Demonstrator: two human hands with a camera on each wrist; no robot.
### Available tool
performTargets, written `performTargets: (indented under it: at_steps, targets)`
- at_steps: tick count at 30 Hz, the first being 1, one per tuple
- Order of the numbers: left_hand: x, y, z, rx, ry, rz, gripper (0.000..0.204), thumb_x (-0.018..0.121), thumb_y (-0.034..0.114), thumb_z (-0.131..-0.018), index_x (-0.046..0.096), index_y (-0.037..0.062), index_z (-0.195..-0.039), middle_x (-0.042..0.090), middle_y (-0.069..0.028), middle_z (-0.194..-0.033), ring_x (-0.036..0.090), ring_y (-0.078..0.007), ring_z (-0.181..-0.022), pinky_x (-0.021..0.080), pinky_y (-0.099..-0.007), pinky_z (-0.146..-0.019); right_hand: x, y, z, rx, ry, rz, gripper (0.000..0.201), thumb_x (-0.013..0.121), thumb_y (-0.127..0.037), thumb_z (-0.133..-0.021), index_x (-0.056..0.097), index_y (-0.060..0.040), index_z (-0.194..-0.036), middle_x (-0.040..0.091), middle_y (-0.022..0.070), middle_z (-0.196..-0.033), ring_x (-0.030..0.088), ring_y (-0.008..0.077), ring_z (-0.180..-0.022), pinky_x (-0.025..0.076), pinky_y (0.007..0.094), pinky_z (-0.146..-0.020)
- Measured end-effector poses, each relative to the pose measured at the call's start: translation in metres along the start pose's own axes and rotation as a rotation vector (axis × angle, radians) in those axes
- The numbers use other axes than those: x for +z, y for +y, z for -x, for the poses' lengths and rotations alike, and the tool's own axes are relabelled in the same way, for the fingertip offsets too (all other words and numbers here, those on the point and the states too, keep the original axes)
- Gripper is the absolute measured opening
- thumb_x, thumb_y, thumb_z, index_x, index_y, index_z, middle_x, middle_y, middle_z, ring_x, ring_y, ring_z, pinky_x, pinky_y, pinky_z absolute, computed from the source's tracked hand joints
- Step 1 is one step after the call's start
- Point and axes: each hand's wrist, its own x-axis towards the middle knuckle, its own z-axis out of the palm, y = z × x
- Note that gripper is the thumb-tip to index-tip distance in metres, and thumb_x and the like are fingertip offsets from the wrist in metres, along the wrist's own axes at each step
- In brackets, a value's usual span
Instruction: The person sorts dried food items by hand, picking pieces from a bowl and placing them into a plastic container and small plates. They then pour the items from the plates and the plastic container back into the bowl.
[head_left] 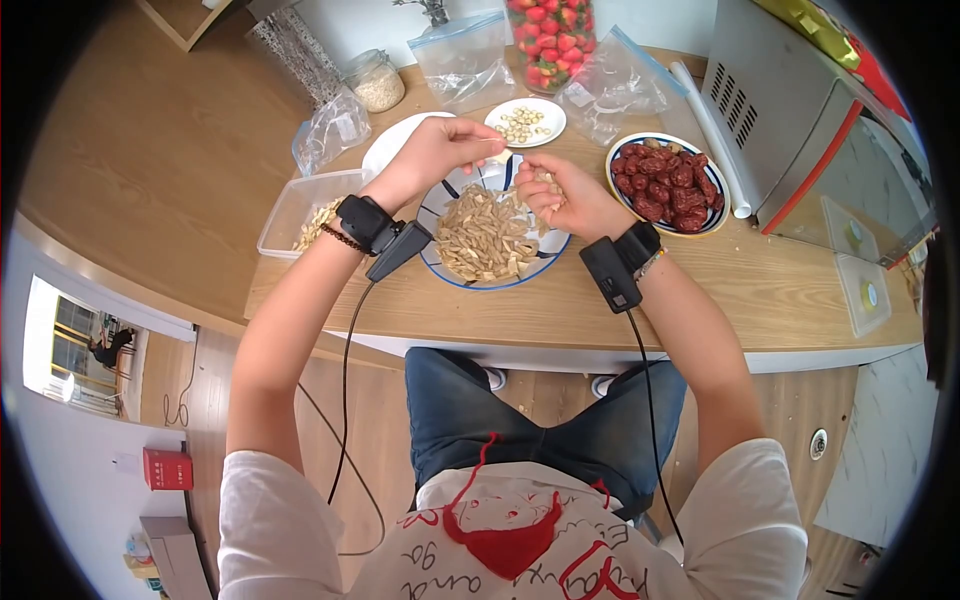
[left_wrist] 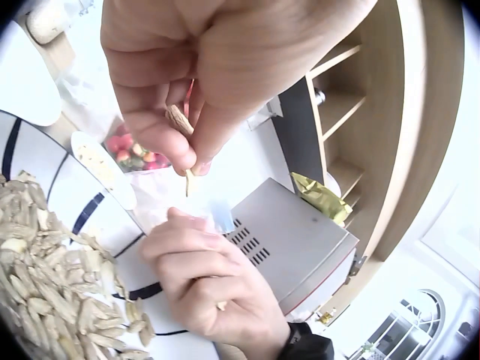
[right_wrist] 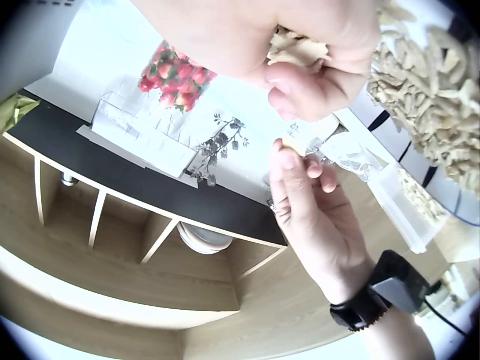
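Above the far side of a blue-rimmed plate [head_left: 497, 286] heaped with pale dried slices [head_left: 480, 232], the two hands are close together. The left hand [head_left: 440, 152] pinches a small pale slice [left_wrist: 180, 122] between thumb and fingertips. Curled fingers of the right hand [head_left: 562, 192] hold several pale pieces [right_wrist: 297, 49] against the palm. In the left wrist view the right hand [left_wrist: 214, 281] is just below the pinched slice; whether they touch is unclear.
A small white plate [head_left: 548, 106] with pale round pieces stands behind the hands. Red dates [head_left: 688, 196] fill a plate at right, beside a grey appliance [head_left: 775, 100]. Left is a plastic container [head_left: 283, 212] of pale pieces. Plastic bags [head_left: 465, 75] and a strawberry container [head_left: 552, 42] stand behind.
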Motion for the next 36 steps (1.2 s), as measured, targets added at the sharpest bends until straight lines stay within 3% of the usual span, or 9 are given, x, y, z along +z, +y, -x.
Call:
performTargets:
  at_steps: [4,7,14,26,30,36]
  targets:
    - [0.013,0.022,-0.001,0.167,-0.041,-0.071,0.019,0.065,0.016,-0.084,0.067,0.0028,-0.097,0.064,0.0001,-0.080,0.053,-0.0056,-0.069,0.044,-0.0206,-0.062,0.012,0.006,0.004,-0.036,0.049,0.040,0.011,0.048,-0.013,-0.092,0.045,-0.0026,-0.095,0.044,0.0029,-0.078,0.042,0.0070,-0.063,0.029,0.0159,-0.043]
    - [0.025,0.028,-0.005,0.188,-0.129,-0.203,0.018,0.065,0.014,-0.083,0.066,0.0022,-0.096,0.065,-0.0018,-0.080,0.056,-0.0067,-0.070,0.046,-0.0214,-0.064,0.010,0.007,0.004,-0.042,0.007,0.066,0.010,0.042,-0.012,-0.094,0.045,-0.0029,-0.098,0.045,0.0035,-0.080,0.043,0.0074,-0.064,0.030,0.0157,-0.043]
    - [0.035,0.026,-0.012,0.191,-0.137,-0.176,0.020,0.063,0.015,-0.082,0.066,-0.0016,-0.094,0.066,-0.0086,-0.078,0.059,-0.0113,-0.069,0.048,-0.0255,-0.067,0.004,0.005,0.002,-0.034,-0.005,0.007,0.010,0.038,-0.010,-0.095,0.043,-0.0026,-0.099,0.045,0.0054,-0.083,0.043,0.0085,-0.066,0.031,0.0161,-0.043]
    - [0.029,0.032,-0.018,-0.049,-0.219,-0.073,0.025,0.052,0.004,-0.084,0.065,0.0000,-0.105,0.062,-0.0017,-0.086,0.057,-0.0076,-0.079,0.045,-0.0224,-0.079,0.000,0.004,0.000,-0.038,-0.054,0.016,0.009,0.039,-0.008,-0.093,0.043,-0.0033,-0.086,0.046,0.0046,-0.079,0.042,0.0078,-0.062,0.030,0.0154,-0.041]
    - [0.028,0.030,-0.018,-0.016,-0.218,-0.106,0.025,0.051,0.004,-0.084,0.064,0.0000,-0.105,0.064,-0.0031,-0.090,0.058,-0.0083,-0.080,0.046,-0.0228,-0.081,0.000,0.004,0.000,-0.011,-0.099,-0.009,0.011,0.042,-0.011,-0.093,0.045,-0.0029,-0.086,0.047,0.0036,-0.078,0.042,0.0071,-0.060,0.030,0.0153,-0.040]
    - [0.026,0.034,-0.011,0.059,-0.166,-0.192,0.026,0.049,0.005,-0.086,0.064,-0.0001,-0.107,0.065,-0.0058,-0.095,0.061,-0.0108,-0.086,0.046,-0.0242,-0.084,0.008,0.005,0.003,-0.018,0.004,-0.042,0.014,0.044,-0.013,-0.093,0.047,-0.0004,-0.098,0.046,0.0044,-0.078,0.042,0.0072,-0.060,0.030,0.0151,-0.040]
